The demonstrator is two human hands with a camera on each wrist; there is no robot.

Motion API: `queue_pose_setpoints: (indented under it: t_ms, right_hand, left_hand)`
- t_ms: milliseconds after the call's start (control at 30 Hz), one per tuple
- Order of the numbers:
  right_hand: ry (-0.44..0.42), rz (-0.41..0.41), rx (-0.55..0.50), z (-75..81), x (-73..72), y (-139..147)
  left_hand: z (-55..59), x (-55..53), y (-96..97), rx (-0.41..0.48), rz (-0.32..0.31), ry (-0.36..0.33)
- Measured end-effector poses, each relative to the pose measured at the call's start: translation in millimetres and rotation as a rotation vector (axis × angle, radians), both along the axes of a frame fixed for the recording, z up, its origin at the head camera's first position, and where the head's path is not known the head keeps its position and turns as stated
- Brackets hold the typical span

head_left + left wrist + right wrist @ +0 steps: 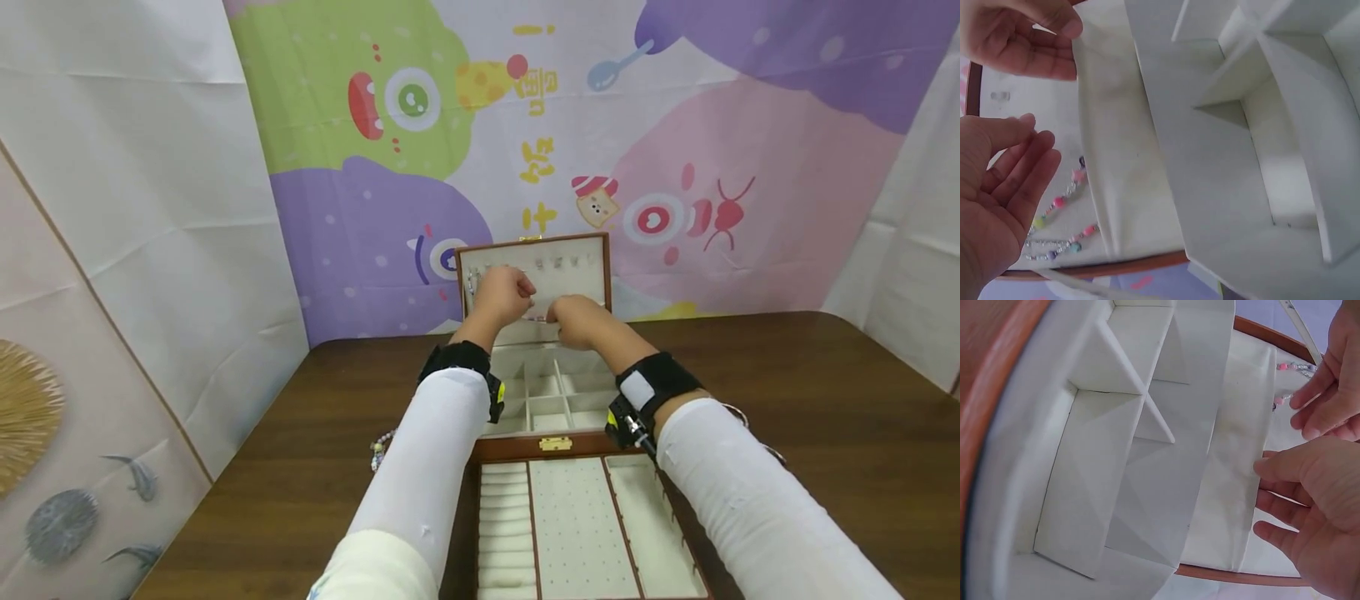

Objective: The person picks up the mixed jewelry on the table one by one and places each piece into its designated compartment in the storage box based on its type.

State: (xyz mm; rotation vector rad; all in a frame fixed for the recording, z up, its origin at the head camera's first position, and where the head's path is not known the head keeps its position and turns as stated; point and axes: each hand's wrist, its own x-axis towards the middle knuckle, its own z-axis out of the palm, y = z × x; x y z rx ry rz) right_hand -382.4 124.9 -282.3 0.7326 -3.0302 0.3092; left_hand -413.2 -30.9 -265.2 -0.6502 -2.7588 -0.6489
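Two bare hands are working at the raised, brown-edged, white-lined lid (577, 283) of a jewellery box in the head view: the left hand (504, 296) is hovering before the lid's left half, the right hand (579, 322) before its lower right. White square compartments (543, 385) are sitting below the lid.

In the left wrist view, multicoloured beaded strands (1059, 202) are hanging against the lid, disappearing at the edge of its cream fabric pocket (1122, 156). The left hand is curling loosely, apparently holding nothing.

In the right wrist view, the right hand is pinching the pocket's edge — thumb in front. Should that pinch be slipping, the pocket could be closing over the strands; hard tugging could be snagging beads — or tipping the lid.
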Motion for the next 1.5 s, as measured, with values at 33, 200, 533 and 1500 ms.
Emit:
queue_pose_setpoints:
  t_ms: [33,200,533,1500]
  right_hand:
    - [-0.009,-0.005,-0.007,-0.7,-0.1,0.3]
    - [-0.03,-0.01,-0.025,-4.5,-0.9,0.2]
    - [-0.032,0.001,0.078,-4.0,-1.2,-6.3]
    - [0.182,0.06,-0.321,-0.9,90.9,65.4]
  left_hand:
    - [-0.5,0.1,-1.7,-0.016,-0.008,0.002]
    - [-2.7,3.4,-10.7,-0.107,-0.046,-0.04]
    - [8.0,15.5,-21.8,-0.188,-0.102,-0.028]
    - [10.3,87.4,-52.7,-0.393,-0.337,-0.041]
